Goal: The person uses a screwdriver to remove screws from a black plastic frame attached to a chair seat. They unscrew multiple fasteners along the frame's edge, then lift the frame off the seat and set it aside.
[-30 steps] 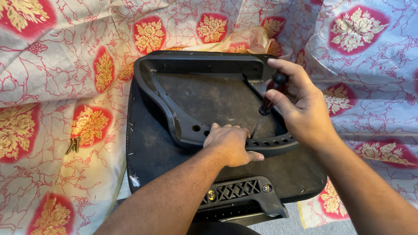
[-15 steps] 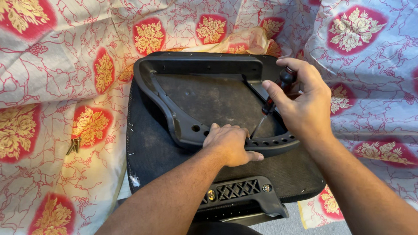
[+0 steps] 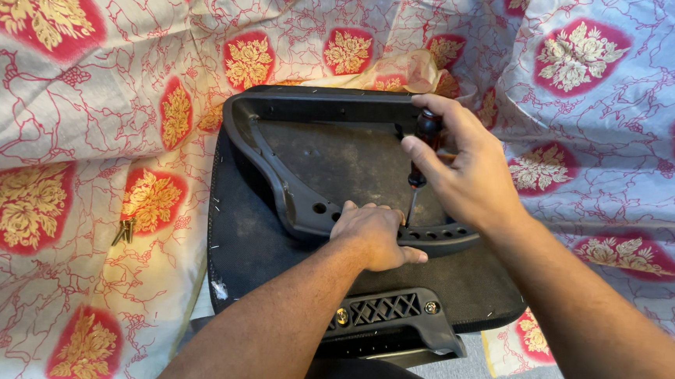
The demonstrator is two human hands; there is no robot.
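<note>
Driving a screw into a black plastic frame on an upturned seat base.

Near me the grilled black bracket (image 3: 388, 314) is partly cut off behind my left forearm. My left hand (image 3: 374, 235) lies palm down on the frame's (image 3: 290, 198) near rail, fingers curled over it, hiding a few of its holes. My right hand (image 3: 464, 170) pinches the screwdriver (image 3: 419, 151) by its dark handle, fingers closed round it, shaft nearly upright, tip at the rail just beside my left knuckles; I can't make out the screw. The seat base (image 3: 248, 239) lies on a floral sheet (image 3: 68, 118); two small brass screws (image 3: 122, 231) lie well off left.
</note>
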